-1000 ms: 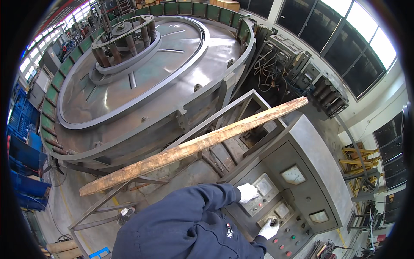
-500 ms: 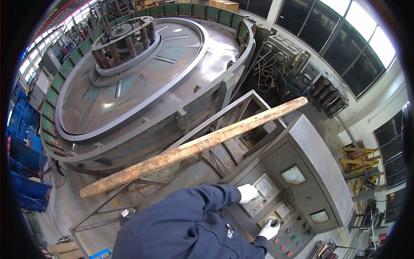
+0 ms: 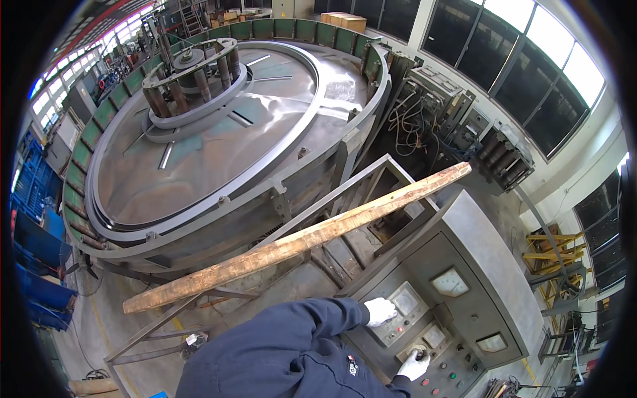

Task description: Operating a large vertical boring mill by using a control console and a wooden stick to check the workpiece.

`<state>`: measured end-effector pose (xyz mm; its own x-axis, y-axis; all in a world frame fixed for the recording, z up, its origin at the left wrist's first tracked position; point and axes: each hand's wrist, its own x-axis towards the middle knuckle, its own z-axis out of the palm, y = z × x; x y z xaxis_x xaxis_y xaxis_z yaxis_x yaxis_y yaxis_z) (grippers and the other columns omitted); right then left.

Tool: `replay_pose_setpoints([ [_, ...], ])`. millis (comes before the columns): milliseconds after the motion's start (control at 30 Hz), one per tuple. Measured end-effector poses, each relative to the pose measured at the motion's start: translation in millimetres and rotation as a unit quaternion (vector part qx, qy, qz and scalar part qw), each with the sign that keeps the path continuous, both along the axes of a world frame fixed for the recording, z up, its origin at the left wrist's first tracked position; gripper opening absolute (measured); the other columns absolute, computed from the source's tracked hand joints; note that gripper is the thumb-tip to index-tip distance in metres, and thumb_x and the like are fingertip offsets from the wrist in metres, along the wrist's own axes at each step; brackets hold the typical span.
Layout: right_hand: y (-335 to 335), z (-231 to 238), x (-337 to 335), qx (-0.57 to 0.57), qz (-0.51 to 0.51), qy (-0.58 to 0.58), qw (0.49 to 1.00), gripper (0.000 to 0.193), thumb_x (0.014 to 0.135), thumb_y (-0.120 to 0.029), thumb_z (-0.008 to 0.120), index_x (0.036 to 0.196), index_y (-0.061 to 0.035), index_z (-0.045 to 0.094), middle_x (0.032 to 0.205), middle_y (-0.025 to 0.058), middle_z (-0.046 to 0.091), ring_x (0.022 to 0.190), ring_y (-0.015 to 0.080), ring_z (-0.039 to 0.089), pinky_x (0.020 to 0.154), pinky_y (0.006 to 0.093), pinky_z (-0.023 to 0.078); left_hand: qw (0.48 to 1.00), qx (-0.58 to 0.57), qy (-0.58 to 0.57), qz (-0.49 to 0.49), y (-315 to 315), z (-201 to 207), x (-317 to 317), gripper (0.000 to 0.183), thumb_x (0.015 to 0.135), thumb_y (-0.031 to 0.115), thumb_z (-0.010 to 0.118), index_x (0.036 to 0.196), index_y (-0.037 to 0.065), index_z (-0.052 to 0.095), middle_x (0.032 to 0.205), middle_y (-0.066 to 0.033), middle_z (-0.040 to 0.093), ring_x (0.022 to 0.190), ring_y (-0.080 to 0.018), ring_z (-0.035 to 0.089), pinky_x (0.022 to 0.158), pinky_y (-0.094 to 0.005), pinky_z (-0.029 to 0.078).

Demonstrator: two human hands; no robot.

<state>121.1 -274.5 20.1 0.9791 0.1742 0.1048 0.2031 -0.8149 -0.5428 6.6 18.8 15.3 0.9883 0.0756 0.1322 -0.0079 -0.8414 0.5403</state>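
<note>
Both my hands wear white gloves and are at a grey sloping control console (image 3: 488, 251). My left hand (image 3: 380, 312) is closed at the left side of the upper meter module (image 3: 406, 303); whatever lies beneath its fingers is hidden. Lower down, my right hand (image 3: 415, 365) has its fingers round a dark knob (image 3: 421, 353), beside the lower meter module (image 3: 435, 337). Red and green push buttons (image 3: 453, 375) sit just right of that hand. Two further dial meters are set in the console's upright face, one being a square gauge (image 3: 450, 282).
Beyond the console stands a large round turntable (image 3: 219, 169) inside a green-walled metal ring (image 3: 282, 28). A long rough wooden beam (image 3: 298, 240) lies across a metal railing (image 3: 361, 174) in front of me. Cabled machinery (image 3: 424, 109) stands by the windows; yellow stands (image 3: 554, 255) are at right.
The turntable has turned clockwise, its slots shifting nearer and leftward. My view has tilted up slightly, so the scene sits lower. Both hands stay at the same spots on the console.
</note>
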Motion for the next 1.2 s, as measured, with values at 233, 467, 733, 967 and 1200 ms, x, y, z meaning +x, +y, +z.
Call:
replay_pose_setpoints([
  [233, 3, 4, -2, 0.018, -0.007, -0.008, 1.0, 0.039, 0.093, -0.013, 0.08, 0.126, 0.0067, 0.071, 0.116, 0.0232, 0.076, 0.107, 0.0363, 0.074, 0.099, 0.0434, 0.057, 1.0, -0.005, -0.003, -0.008, 0, -7, 2, 0.015, 0.101, 0.019, 0.063, 0.102, 0.006, 0.071, 0.095, -0.0174, 0.069, 0.088, -0.0378, 0.07, 0.077, -0.0507, 0.057],
  [467, 6, 5, -3, 0.009, -0.011, 0.008, 1.0, 0.041, 0.094, -0.01, 0.079, 0.131, 0.0051, 0.071, 0.119, 0.0204, 0.074, 0.11, 0.0344, 0.071, 0.1, 0.0431, 0.055, 1.0, -0.001, 0.008, -0.005, 1, -9, 2, 0.016, 0.101, 0.019, 0.063, 0.103, 0.006, 0.072, 0.097, -0.0167, 0.068, 0.09, -0.037, 0.07, 0.078, -0.0505, 0.057],
  [733, 2, 0, -2, 0.009, -0.015, -0.01, 1.0, 0.04, 0.093, -0.012, 0.079, 0.129, 0.0047, 0.072, 0.115, 0.0201, 0.075, 0.105, 0.0347, 0.072, 0.097, 0.0431, 0.056, 1.0, -0.002, 0.022, -0.011, 2, 1, 1, 0.015, 0.099, 0.018, 0.064, 0.102, 0.006, 0.072, 0.096, -0.0176, 0.07, 0.089, -0.0377, 0.071, 0.077, -0.0512, 0.057],
  [967, 1, -1, -3, 0.011, -0.022, -0.016, 1.0, 0.04, 0.093, -0.014, 0.081, 0.127, 0.0049, 0.073, 0.115, 0.0209, 0.076, 0.106, 0.035, 0.073, 0.097, 0.0429, 0.057, 1.0, -0.005, 0.003, -0.02, 4, -1, 1, 0.013, 0.097, 0.017, 0.066, 0.1, 0.007, 0.073, 0.095, -0.0172, 0.07, 0.089, -0.0377, 0.072, 0.078, -0.0509, 0.058],
  [1200, -1, -8, 1, 0.032, -0.023, 0.009, 0.999, 0.038, 0.092, -0.013, 0.082, 0.125, 0.0039, 0.072, 0.12, 0.0223, 0.077, 0.112, 0.0362, 0.073, 0.103, 0.0443, 0.056, 1.0, -0.006, 0.008, -0.027, 8, 10, -1, 0.016, 0.097, 0.017, 0.066, 0.105, 0.006, 0.075, 0.099, -0.0172, 0.073, 0.092, -0.0378, 0.073, 0.08, -0.0503, 0.059],
])
